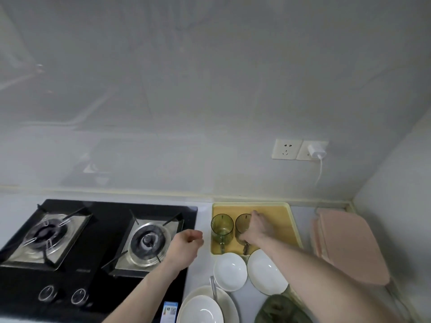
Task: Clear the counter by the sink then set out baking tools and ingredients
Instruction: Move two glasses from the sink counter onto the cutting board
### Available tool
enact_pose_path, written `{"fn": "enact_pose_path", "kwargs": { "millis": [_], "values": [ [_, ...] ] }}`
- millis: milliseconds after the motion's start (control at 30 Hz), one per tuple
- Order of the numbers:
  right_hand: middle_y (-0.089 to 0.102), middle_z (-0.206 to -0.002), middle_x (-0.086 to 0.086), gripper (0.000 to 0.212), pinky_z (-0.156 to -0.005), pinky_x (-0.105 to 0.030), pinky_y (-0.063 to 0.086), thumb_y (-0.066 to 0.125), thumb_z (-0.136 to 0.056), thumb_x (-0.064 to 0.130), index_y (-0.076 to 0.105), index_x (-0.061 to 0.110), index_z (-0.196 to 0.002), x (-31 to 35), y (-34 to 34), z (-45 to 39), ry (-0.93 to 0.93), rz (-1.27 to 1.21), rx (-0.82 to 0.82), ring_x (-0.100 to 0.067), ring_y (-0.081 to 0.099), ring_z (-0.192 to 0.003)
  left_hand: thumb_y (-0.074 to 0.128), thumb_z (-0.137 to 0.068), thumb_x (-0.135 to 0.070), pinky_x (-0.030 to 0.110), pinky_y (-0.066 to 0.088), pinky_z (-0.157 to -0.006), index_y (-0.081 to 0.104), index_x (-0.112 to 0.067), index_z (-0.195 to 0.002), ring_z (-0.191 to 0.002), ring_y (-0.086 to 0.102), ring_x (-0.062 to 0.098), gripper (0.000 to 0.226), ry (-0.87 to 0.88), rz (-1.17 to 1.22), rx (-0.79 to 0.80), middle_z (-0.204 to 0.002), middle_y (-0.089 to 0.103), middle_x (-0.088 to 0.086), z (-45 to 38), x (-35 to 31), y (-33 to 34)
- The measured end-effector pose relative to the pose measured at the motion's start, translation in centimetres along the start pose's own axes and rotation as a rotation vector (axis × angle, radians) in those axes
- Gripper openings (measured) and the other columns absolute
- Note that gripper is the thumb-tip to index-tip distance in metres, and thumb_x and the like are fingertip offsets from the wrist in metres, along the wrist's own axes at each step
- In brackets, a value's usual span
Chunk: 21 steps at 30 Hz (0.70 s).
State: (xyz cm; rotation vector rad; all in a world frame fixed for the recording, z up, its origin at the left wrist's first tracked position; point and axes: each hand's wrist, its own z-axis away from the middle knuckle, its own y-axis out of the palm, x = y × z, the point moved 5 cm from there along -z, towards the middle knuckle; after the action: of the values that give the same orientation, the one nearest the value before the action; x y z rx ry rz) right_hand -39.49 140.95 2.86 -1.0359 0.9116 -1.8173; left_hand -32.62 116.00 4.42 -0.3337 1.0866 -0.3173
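Note:
Two green glass mugs stand side by side on a yellow tray (285,220) at the back of the counter. The left mug (222,228) stands free. My right hand (257,228) reaches over the right mug (242,223) and grips its rim and side. My left hand (186,244) hovers over the right edge of the stove with its fingers curled and nothing in it. In front of the tray lie a white bowl (230,271) and a white plate (267,272). Nearer me a bowl sits on a plate (200,308) with a metal spoon (213,289).
A black two-burner gas stove (93,243) fills the left of the counter. Pink cutting boards (349,245) lie at the right by the corner wall. A green cloth (279,310) lies at the front. A wall socket with a plugged charger (314,151) is above.

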Motion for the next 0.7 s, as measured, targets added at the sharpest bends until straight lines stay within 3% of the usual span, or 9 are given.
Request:
{"fn": "enact_pose_path", "kwargs": {
  "millis": [167, 267, 367, 467, 567, 700],
  "values": [
    [0.055, -0.126, -0.003, 0.085, -0.072, -0.029, 0.047, 0.087, -0.064, 0.034, 0.042, 0.015, -0.133, 0.4, 1.0, -0.6, -0.020, 0.004, 0.005, -0.025, 0.062, -0.114, 0.071, -0.081, -0.028, 0.034, 0.058, -0.092, 0.074, -0.026, -0.105, -0.093, 0.070, 0.005, 0.024, 0.043, -0.055, -0.045, -0.099, 0.076, -0.013, 3.1, 0.1, -2.8],
    [0.056, -0.125, -0.004, 0.083, -0.074, -0.031, 0.050, 0.087, -0.066, 0.038, 0.043, 0.014, -0.132, 0.3, 1.1, -0.8, -0.022, 0.000, -0.009, -0.025, 0.061, -0.113, 0.072, -0.087, -0.024, 0.027, 0.056, -0.091, 0.073, -0.027, -0.107, -0.093, 0.069, 0.001, 0.020, 0.078, -0.099, -0.083, -0.101, 0.074, -0.014, 4.7, -0.3, -3.8],
    [0.054, -0.132, -0.005, 0.096, -0.081, -0.033, 0.052, 0.091, -0.064, 0.046, 0.040, 0.013, -0.138, 0.1, 0.8, -0.6, -0.039, -0.010, 0.000, -0.026, 0.059, -0.119, 0.072, -0.089, -0.021, 0.024, 0.056, -0.090, 0.072, -0.027, -0.109, -0.094, 0.069, 0.000, 0.020, 0.106, -0.107, -0.103, -0.103, 0.073, -0.015, 5.9, -0.6, -4.4],
    [0.047, -0.141, -0.007, 0.103, -0.094, -0.035, 0.051, 0.090, -0.066, 0.045, 0.036, 0.014, -0.147, 0.3, 0.2, 0.3, -0.054, -0.068, 0.001, -0.027, 0.053, -0.127, 0.071, -0.090, -0.021, 0.009, 0.050, -0.079, 0.071, -0.028, -0.110, -0.093, 0.067, -0.004, 0.022, 0.150, -0.137, -0.104, -0.103, 0.072, -0.016, 7.1, -0.8, -5.3],
    [0.041, -0.149, -0.004, 0.088, -0.106, -0.038, 0.044, 0.081, -0.076, 0.040, 0.037, 0.020, -0.150, 1.2, -1.5, 2.5, -0.131, -0.112, -0.113, -0.028, 0.045, -0.134, 0.070, -0.091, -0.022, 0.004, 0.047, -0.073, 0.070, -0.031, -0.111, -0.095, 0.066, -0.007, 0.022, 0.198, -0.176, -0.128, -0.103, 0.072, -0.016, 9.1, -0.4, -7.1],
    [0.047, -0.143, 0.005, 0.063, -0.108, -0.038, 0.042, 0.073, -0.083, 0.031, 0.048, 0.026, -0.140, 5.3, -2.7, 8.7, -0.332, -0.283, -0.233, -0.023, 0.048, -0.130, 0.067, -0.090, -0.016, 0.009, 0.048, -0.078, 0.070, -0.035, -0.105, -0.096, 0.064, -0.009, 0.024, 0.216, -0.216, -0.192, -0.099, 0.072, -0.019, 13.3, 2.1, -11.4]
  ]
}}
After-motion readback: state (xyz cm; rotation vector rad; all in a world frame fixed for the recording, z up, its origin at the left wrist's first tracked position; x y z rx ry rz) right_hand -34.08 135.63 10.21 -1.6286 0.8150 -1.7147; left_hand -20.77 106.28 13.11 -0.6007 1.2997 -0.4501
